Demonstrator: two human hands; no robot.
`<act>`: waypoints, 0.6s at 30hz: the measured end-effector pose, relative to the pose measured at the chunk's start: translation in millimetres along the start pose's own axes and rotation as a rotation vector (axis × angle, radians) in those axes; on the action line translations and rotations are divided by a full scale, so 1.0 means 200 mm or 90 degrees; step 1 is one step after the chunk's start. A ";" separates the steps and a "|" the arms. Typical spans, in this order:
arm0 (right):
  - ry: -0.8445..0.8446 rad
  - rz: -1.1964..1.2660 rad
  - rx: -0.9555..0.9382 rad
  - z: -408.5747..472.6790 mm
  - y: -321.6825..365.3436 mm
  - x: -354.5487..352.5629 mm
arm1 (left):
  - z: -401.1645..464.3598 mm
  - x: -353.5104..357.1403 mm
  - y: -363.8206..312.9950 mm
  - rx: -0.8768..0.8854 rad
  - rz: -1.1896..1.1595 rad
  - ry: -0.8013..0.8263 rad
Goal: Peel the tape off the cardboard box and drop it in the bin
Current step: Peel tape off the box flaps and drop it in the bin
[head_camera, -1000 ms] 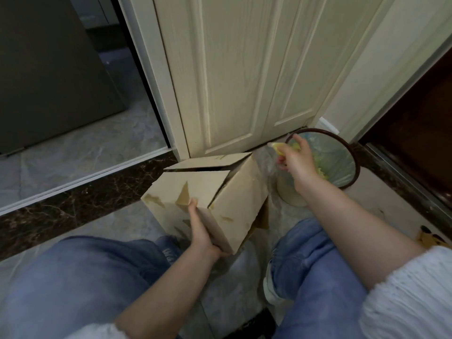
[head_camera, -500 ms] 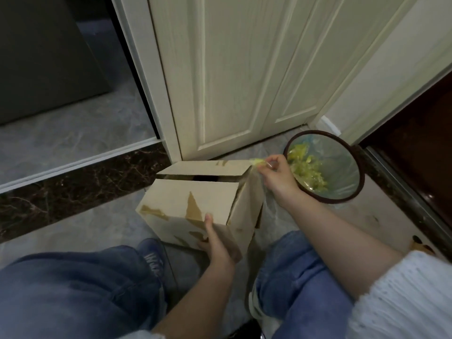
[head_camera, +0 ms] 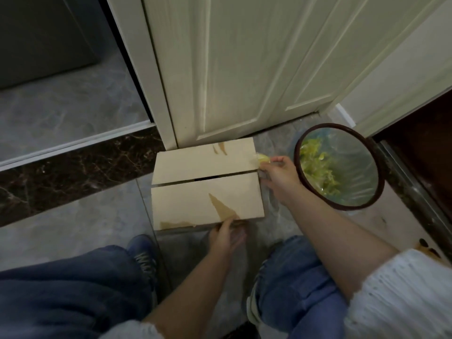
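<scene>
Just one view here, a wide-angle head cam looking steeply down and forward from a crouch. Knees fill the bottom edge, the cardboard box (head_camera: 206, 184) sits close on the floor (head_camera: 73, 216), and the door (head_camera: 232, 69) stands right ahead.

No readable text, labels or numbers on any visible surface.

left hand (head_camera: 226, 237) fingers: hidden under cardboard box (head_camera: 206, 187) at 6 o'clock | tape (head_camera: 263, 158): blurred | door (head_camera: 244, 64): top cut off
</scene>
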State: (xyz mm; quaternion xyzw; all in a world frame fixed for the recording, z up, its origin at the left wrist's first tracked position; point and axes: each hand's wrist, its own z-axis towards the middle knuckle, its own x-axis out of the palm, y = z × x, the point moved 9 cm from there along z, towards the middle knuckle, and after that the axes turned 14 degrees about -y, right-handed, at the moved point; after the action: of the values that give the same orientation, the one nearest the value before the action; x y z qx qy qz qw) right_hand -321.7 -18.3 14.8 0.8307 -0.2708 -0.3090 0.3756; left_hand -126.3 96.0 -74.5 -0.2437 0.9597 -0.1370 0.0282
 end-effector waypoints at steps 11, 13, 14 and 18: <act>-0.022 -0.052 -0.009 0.04 -0.07 -0.10 | -0.10 -0.10 -0.48 0.596 0.365 -0.044; -0.051 -0.069 -0.042 0.02 -0.04 -0.12 | -0.18 -0.12 -0.63 0.754 0.466 -0.079; -0.072 -0.080 -0.066 0.01 -0.01 -0.13 | -0.18 -0.12 -0.69 0.796 0.519 -0.099; -0.084 -0.058 -0.083 0.04 0.01 -0.12 | -0.08 -0.14 -0.80 0.830 0.816 -0.177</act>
State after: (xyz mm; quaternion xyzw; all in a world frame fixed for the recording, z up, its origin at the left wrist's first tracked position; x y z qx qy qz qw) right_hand -343.3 -6.8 19.9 0.7938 -0.2359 -0.3967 0.3961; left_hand -29.0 -22.2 -15.7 0.3835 0.6323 -0.5780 0.3450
